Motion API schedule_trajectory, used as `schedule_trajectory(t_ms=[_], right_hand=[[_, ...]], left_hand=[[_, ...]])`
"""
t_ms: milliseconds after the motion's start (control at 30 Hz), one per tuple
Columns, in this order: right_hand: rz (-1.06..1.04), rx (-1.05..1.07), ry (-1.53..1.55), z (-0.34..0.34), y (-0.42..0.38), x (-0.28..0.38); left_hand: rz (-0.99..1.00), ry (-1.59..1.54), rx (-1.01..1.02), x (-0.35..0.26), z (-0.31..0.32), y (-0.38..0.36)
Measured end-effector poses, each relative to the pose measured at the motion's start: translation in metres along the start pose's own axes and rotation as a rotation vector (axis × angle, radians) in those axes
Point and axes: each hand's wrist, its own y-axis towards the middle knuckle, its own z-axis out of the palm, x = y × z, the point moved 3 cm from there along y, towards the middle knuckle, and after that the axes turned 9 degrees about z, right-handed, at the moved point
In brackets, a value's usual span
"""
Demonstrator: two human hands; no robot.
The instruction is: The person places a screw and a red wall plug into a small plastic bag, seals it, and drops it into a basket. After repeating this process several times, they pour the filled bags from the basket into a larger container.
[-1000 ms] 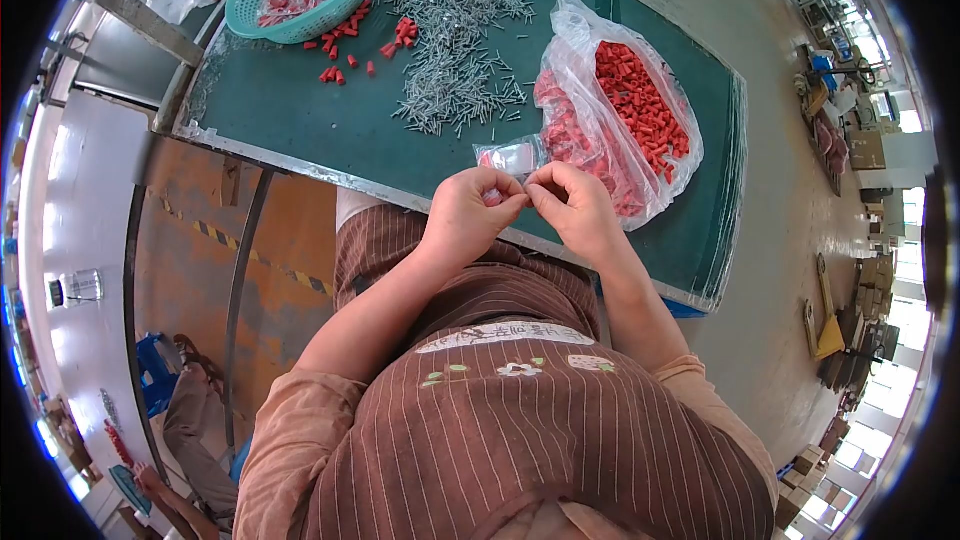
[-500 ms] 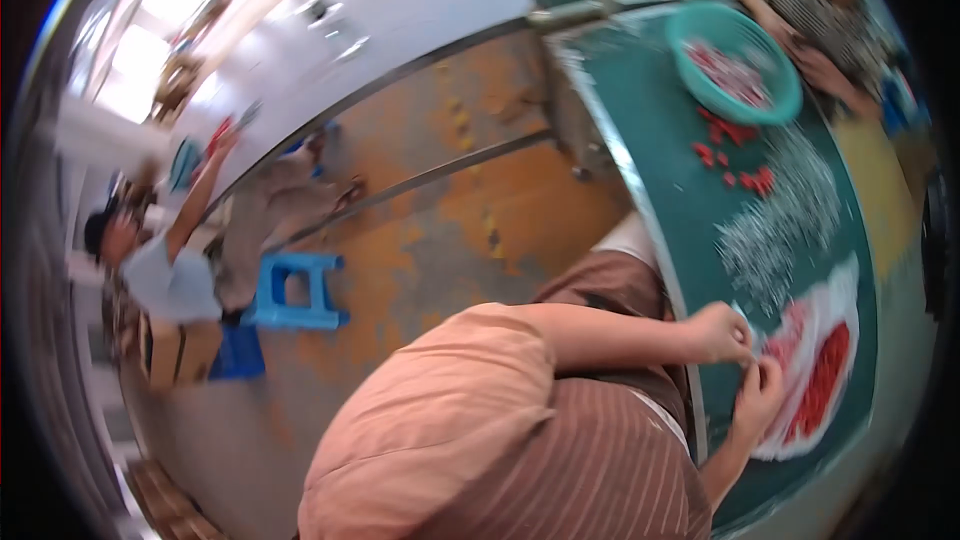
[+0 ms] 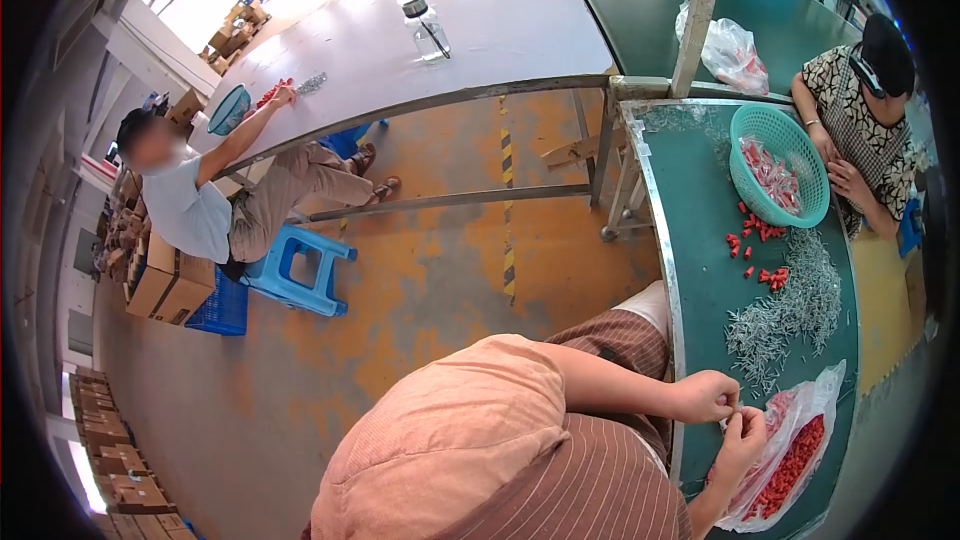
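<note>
My left hand [image 3: 708,396] is closed in a pinch over the green table, its fingertips meeting those of my right hand [image 3: 740,443], which is pinched too. Whatever small thing lies between them is too small to make out. Beside my right hand lies an open clear plastic bag [image 3: 832,390] with many small red plastic pieces [image 3: 797,465] in it. Beyond my left hand spreads a heap of thin silvery screw-like pieces [image 3: 785,310]. A few loose red pieces [image 3: 770,279] lie at the heap's far edge.
A turquoise basket [image 3: 745,180] holds small clear packets with red in them. A co-worker [image 3: 865,120] sits beyond it. Another person [image 3: 185,195] works at a pale table [image 3: 520,10] on the left. A blue stool [image 3: 310,270] stands on the floor.
The view has shifted and become sharper, so the table's contents and my hands appear lower. My hands stay together in a pinch. The co-worker at the left has lowered an arm to the table.
</note>
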Motion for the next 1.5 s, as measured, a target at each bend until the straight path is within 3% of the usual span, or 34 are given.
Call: schedule_trajectory(t_ms=[200, 233, 367, 400, 433, 467, 567, 633, 733, 833, 1000, 1100, 1267, 1367, 1500], right_hand=[[-0.178, -0.089, -0.239, 0.009, -0.011, 0.015], [-0.214, -0.125, -0.279, 0.010, -0.015, 0.023], [-0.057, -0.075, -0.271, 0.015, -0.021, 0.030], [-0.119, -0.070, -0.220, 0.011, -0.020, 0.028], [-0.320, -0.158, -0.275, 0.006, -0.017, 0.026], [-0.383, -0.231, -0.405, 0.000, -0.017, 0.032], [-0.395, -0.049, -0.367, -0.007, -0.011, 0.053], [-0.160, 0.149, -0.227, -0.004, -0.003, 0.023], [0.033, 0.215, -0.057, -0.007, 0.010, 0.001], [0.078, 0.157, -0.233, -0.011, 0.052, -0.005], [-0.232, -0.252, -0.661, 0.002, 0.115, -0.033], [-0.196, -0.169, -0.684, 0.008, 0.139, -0.040], [-0.167, -0.183, -0.537, 0.001, 0.160, -0.037], [0.209, -0.070, -0.098, -0.011, 0.168, -0.045], [0.354, 0.057, 0.519, -0.020, 0.159, -0.052]], left_hand=[[-0.016, 0.124, -0.109, -0.003, 0.002, 0.003], [-0.098, 0.124, -0.088, -0.004, 0.001, 0.003], [-0.299, 0.135, 0.005, -0.005, -0.003, 0.001], [-0.265, 0.163, 0.000, -0.005, -0.006, 0.001], [-0.167, 0.138, -0.051, -0.001, -0.008, -0.004], [-0.136, 0.143, -0.034, -0.002, -0.013, -0.004], [-0.063, 0.104, 0.024, -0.015, -0.018, 0.001], [-0.071, 0.092, 0.043, -0.015, -0.020, 0.002], [-0.213, 0.071, 0.027, -0.008, -0.030, 0.005], [-0.257, -0.018, -0.027, 0.007, -0.039, 0.007], [-0.288, 0.118, 0.005, 0.013, -0.053, 0.011], [-0.305, 0.170, 0.006, 0.015, -0.058, 0.013], [-0.321, 0.179, 0.031, 0.018, -0.060, 0.014], [-0.312, 0.195, 0.042, 0.018, -0.061, 0.018], [-0.343, 0.144, 0.019, 0.026, -0.060, 0.025]])
